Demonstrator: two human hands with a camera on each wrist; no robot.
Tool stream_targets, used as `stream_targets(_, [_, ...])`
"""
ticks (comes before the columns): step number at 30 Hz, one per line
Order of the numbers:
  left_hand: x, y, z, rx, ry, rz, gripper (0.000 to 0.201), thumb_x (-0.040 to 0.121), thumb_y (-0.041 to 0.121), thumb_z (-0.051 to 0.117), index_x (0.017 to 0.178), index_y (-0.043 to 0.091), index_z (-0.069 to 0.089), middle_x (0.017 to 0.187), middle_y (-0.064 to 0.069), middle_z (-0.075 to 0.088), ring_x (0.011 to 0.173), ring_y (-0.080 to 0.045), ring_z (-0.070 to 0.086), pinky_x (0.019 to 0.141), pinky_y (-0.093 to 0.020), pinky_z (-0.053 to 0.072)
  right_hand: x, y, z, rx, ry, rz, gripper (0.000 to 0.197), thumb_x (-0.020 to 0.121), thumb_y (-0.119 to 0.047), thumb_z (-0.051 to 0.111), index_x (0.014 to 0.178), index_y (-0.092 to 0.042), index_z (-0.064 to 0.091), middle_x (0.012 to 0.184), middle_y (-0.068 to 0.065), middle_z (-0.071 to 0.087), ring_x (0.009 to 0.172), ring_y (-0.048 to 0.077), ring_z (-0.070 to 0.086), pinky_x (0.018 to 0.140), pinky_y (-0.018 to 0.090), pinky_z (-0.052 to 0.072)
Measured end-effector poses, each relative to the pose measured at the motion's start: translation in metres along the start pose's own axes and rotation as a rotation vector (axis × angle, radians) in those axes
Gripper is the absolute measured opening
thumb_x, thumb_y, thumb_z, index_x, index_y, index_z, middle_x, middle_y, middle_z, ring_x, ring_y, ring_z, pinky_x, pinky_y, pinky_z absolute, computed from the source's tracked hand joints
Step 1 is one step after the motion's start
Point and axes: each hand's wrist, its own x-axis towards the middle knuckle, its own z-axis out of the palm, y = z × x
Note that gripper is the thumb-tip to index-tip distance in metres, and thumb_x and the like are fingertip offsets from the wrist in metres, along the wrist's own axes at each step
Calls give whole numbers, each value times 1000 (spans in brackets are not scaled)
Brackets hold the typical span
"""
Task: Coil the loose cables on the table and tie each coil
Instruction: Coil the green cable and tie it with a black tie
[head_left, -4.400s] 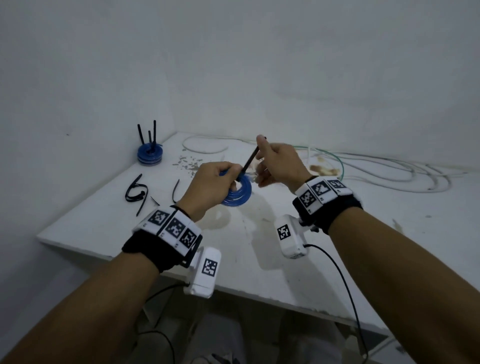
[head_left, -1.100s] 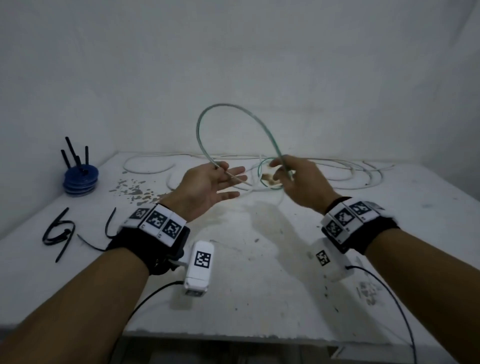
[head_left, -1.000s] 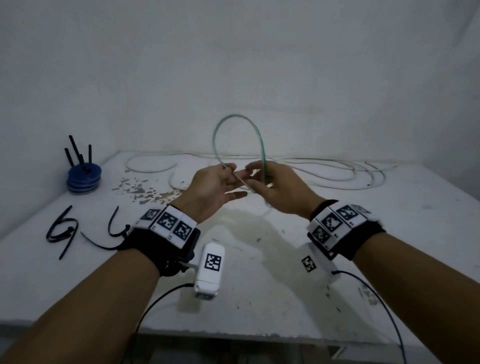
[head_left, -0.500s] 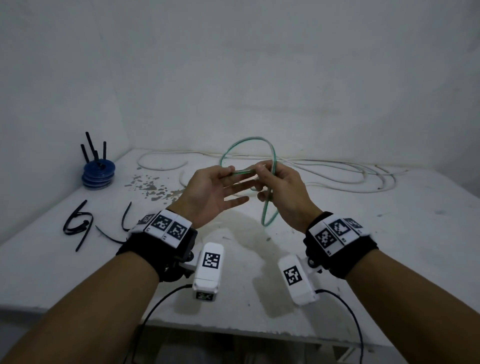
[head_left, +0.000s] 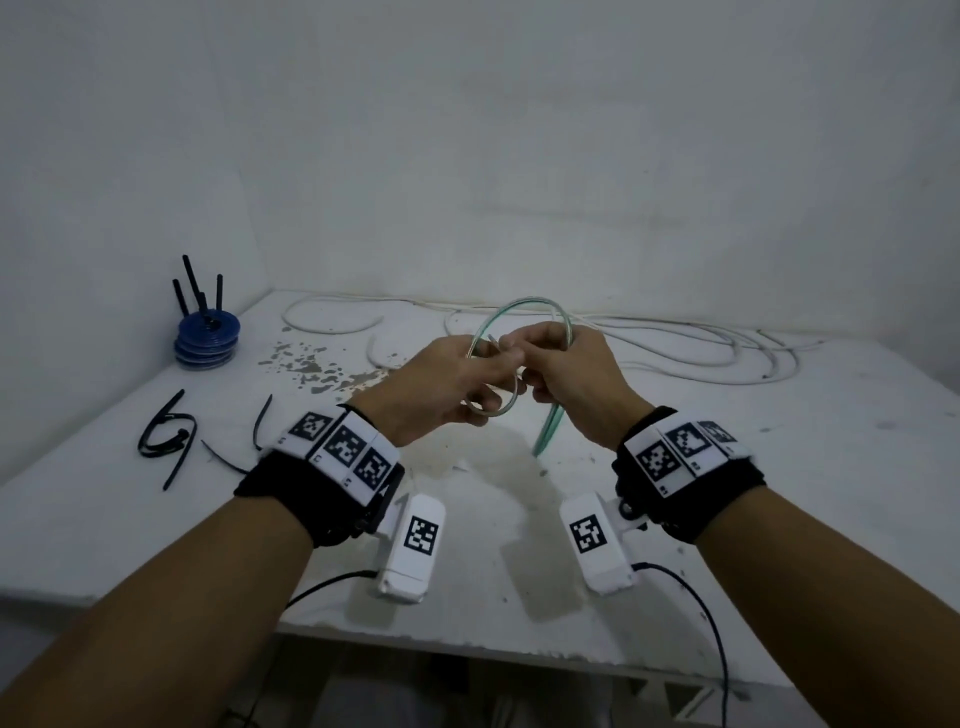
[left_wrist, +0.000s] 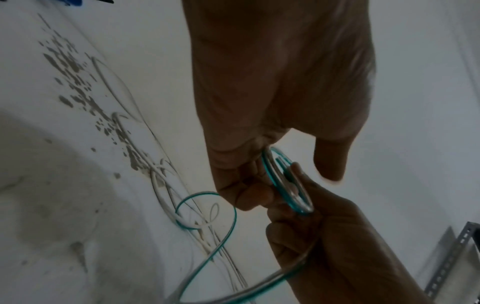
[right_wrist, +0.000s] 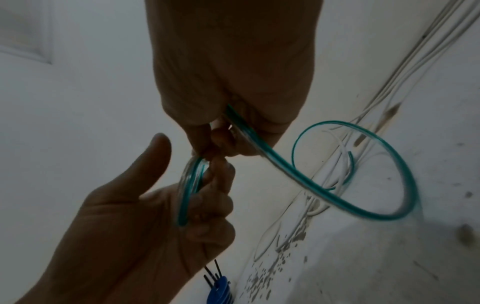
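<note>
A green-tinted clear cable (head_left: 524, 302) is held over the white table (head_left: 156, 519), between my two hands. My left hand (head_left: 483, 364) has its fingers curled round a small coil (head_left: 500, 411) of it; in the left wrist view the coil (left_wrist: 285, 181) sits at the fingertips. My right hand (head_left: 540, 358) pinches the same cable right beside the coil. An arch of cable rises behind the hands and a tail (head_left: 548, 431) hangs below. In the right wrist view the cable (right_wrist: 285, 168) sweeps out in a wide loop.
A stack of blue coils (head_left: 208, 338) with black ties sticking up stands at the back left. Loose black ties (head_left: 166, 441) lie near the left edge. White cables (head_left: 675, 353) sprawl along the back wall. The table's front edge (head_left: 467, 644) is just below my wrists.
My hands have come together and the tall raised loop has shrunk into a small coil in my left hand. The blue coil tied earlier is no longer in my hands.
</note>
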Motion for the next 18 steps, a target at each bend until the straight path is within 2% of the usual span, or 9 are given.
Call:
stream_targets(1, [0, 0, 1, 41, -1, 15, 29, 93, 18, 66, 114, -3, 63, 78, -1, 67, 57, -9, 51, 59, -26, 44, 0, 1, 2, -9, 37, -5, 11, 84, -14, 77, 87, -8, 67, 63, 1, 63, 48, 10, 50, 47, 24, 38])
stream_targets(3, [0, 0, 2, 68, 9, 3, 15, 91, 3, 64, 103, -6, 65, 62, 4, 62, 52, -8, 46, 55, -23, 40, 3, 6, 4, -83, 147, -29, 41, 78, -18, 83, 107, -11, 57, 80, 2, 68, 56, 10, 57, 54, 25, 43])
stream_targets(6, [-2, 2, 4, -27, 30, -92, 8, 93, -1, 57, 88, 3, 61, 69, -5, 60, 50, -10, 40, 51, -23, 36, 4, 8, 1, -404, 220, -268, 90, 71, -21, 87, 142, -20, 33, 123, 1, 53, 97, 12, 59, 81, 17, 47])
stream_targets(8, [-1, 4, 3, -81, 72, -114, 10, 92, -1, 52, 85, 5, 57, 75, -11, 56, 51, -13, 38, 49, -25, 34, 3, 5, -7, -833, 119, -520, 98, 73, -18, 82, 152, -19, 25, 147, 4, 39, 131, 19, 40, 106, 29, 38])
stream_targets(10, [1, 5, 2, -51, 102, -96, 11, 91, -2, 50, 83, 6, 52, 70, -11, 57, 52, -15, 39, 49, -26, 32, 3, -2, -10, -1209, -42, -610, 93, 77, -16, 75, 155, -20, 24, 158, 5, 29, 146, 26, 21, 114, 46, 27])
stream_targets(11, [2, 5, 1, -3, 111, -84, 10, 90, -2, 50, 85, 7, 51, 67, -8, 59, 53, -16, 40, 49, -27, 32, 5, -5, -10, -1276, -143, -566, 90, 80, -16, 71, 156, -20, 21, 159, 4, 28, 147, 26, 21, 115, 50, 26])
stream_targets(13, [4, 5, 1, 120, 133, -65, 7, 88, 2, 56, 90, 8, 53, 68, -7, 61, 57, -18, 45, 51, -28, 34, 8, -6, -7, -1225, -255, -462, 77, 91, -19, 63, 156, -18, 22, 152, 6, 41, 140, 25, 36, 112, 46, 33])
stream_targets(16, [5, -1, -2, 274, 182, -55, 15, 84, 9, 65, 98, 11, 60, 79, -9, 61, 70, -21, 53, 59, -32, 40, 12, -10, -6, -1060, -190, -556, 37, 101, -20, 50, 138, -13, 55, 122, 7, 67, 112, 23, 60, 93, 31, 45])
stream_targets(18, [4, -5, -3, 294, 161, -46, 15, 85, 9, 66, 96, 16, 59, 84, -10, 62, 75, -21, 54, 62, -34, 41, 14, -10, -6, -924, -187, -575, 25, 102, -17, 50, 118, -10, 69, 97, -2, 70, 86, 6, 63, 77, 16, 44])
